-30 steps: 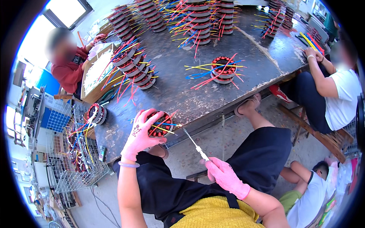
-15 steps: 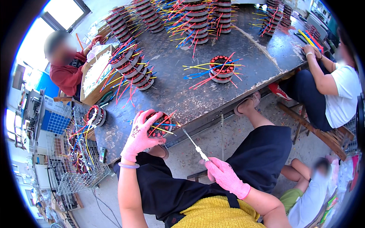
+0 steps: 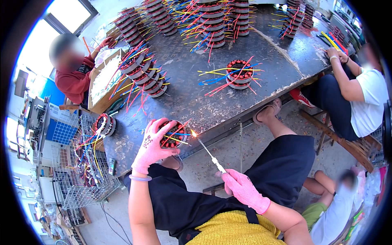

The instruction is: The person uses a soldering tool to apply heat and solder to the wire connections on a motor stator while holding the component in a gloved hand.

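Note:
My left hand, in a pink glove, is wrapped round a motor stator at the table's near edge. Red, yellow and blue lead wires stick out of its wound core, mostly to the right. Gripped in my right hand, also pink-gloved, is a thin torch with a white handle and a slim metal tube. An orange flame burns at the tube's tip, close to the end of a blue wire; whether it touches that wire I cannot tell.
Another wired stator stands alone mid-table, with tall stator stacks behind and left. A stator with white lacing sits near the left corner by a wire basket. Co-workers sit left, right and lower right.
The flame at the torch's tip has grown larger and brighter. Both hands keep nearly the same place and hold; the whole view has shifted very slightly.

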The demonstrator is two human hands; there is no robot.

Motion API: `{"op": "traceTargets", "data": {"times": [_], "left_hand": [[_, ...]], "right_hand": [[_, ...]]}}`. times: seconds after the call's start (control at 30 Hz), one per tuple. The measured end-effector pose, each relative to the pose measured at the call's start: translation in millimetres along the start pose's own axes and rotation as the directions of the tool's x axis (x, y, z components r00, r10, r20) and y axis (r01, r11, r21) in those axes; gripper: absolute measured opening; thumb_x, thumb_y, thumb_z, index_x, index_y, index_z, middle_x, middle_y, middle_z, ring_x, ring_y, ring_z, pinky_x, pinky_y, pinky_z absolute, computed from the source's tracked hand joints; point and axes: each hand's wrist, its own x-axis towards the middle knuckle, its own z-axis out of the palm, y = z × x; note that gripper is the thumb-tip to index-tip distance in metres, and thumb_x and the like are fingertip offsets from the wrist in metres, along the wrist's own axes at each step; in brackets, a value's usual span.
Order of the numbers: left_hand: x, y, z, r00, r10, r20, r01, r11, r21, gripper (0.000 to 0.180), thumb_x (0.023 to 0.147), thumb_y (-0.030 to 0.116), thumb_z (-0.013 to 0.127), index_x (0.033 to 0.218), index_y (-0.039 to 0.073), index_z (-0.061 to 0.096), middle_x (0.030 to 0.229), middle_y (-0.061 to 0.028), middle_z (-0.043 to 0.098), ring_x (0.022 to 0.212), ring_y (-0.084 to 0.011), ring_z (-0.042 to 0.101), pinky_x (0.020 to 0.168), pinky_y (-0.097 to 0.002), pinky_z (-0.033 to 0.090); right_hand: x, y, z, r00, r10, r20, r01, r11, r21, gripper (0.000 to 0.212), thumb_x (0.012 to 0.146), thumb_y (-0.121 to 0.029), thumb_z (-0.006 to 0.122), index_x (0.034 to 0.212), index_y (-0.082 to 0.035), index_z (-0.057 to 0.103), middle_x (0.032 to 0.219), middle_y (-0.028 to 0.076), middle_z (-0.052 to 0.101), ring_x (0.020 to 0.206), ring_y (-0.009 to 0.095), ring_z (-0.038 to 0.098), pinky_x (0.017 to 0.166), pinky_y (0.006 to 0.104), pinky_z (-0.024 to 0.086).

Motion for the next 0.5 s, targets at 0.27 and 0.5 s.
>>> {"op": "traceTargets", "data": {"times": [0.27, 0.5], "left_hand": [[-0.1, 1.4, 0.0, 0.999, 0.030, -0.029, -0.028, 0.999, 0.041, 0.088, 0.053, 0.026, 0.088, 0.134, 0.011, 0.056, 0.136, -0.0154, 0.050, 0.127, -0.0373, 0.045, 0.112, -0.0467, 0.033], [0.3, -0.1, -0.5, 1.000, -0.015, 0.018, 0.015, 1.000, 0.013, 0.090, 0.057, 0.031, 0.088, 0.138, 0.016, 0.053, 0.140, -0.0128, 0.047, 0.134, -0.0411, 0.038, 0.117, -0.0516, 0.025]], "right_hand": [[0.8, 0.3, -1.2, 1.000, 0.024, 0.002, -0.024, 1.000, -0.002, 0.035, 0.102, -0.027, 0.047, 0.119, 0.001, 0.060, 0.063, 0.001, 0.052, 0.057, 0.007, 0.049, 0.056, 0.0269, 0.041], [0.2, 2.1, 0.5, 1.000, -0.025, 0.001, 0.025, 0.999, 0.034, 0.034, 0.103, -0.028, 0.048, 0.120, -0.002, 0.064, 0.067, -0.002, 0.049, 0.061, 0.005, 0.042, 0.056, 0.0224, 0.033]]}}
